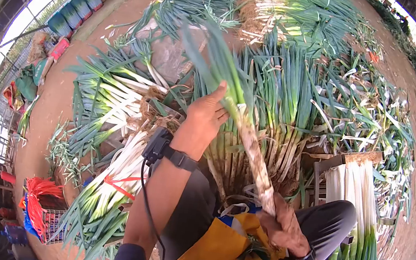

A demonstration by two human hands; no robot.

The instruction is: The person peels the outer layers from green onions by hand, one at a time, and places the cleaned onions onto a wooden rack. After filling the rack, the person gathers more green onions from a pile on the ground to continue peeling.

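A long green onion slants across the middle, its leafy top up and left, its white base soiled with dirt. My right hand is wrapped round its lower end, near the roots. Higher up, my left hand is at the stalk where white turns green, thumb up and fingers curled in against it. Behind the stalk stands a thick row of upright green onions with dirty bases. By my right knee lies a stack of clean white-stemmed green onions in a holder.
To the left are a bundle tied with red tape and loose green onions. A crate holds red strips. More piles lie ahead; stripped leaves cover the ground at right. Wrapped bundles line the far left.
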